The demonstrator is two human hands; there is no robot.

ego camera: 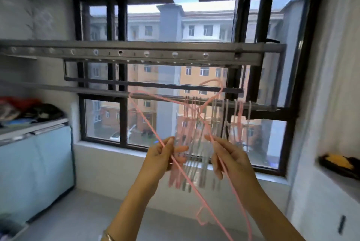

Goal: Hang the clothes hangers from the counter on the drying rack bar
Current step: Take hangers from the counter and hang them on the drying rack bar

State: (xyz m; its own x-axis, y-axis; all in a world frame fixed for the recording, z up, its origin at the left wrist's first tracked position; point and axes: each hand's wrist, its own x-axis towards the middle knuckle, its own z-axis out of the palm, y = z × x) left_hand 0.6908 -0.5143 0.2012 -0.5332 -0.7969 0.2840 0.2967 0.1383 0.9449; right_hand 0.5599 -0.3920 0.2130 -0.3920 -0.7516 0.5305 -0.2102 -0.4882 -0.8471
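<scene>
Many hung hangers [194, 123] already crowd the drying rack bar [165, 98] at far right. The left hand [165, 155] and right hand [229, 157] pinch one pink hanger [148, 121], its hook raised by the bar, not yet hung.

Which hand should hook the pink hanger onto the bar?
Right, probably: the right hand grips the pink hanger on wire leading to its hook, up by the bar; the left hand holds wire running leftward.

Hung hangers [191, 116] thick at right of bar [155, 98]; bare stretch leftward
</scene>
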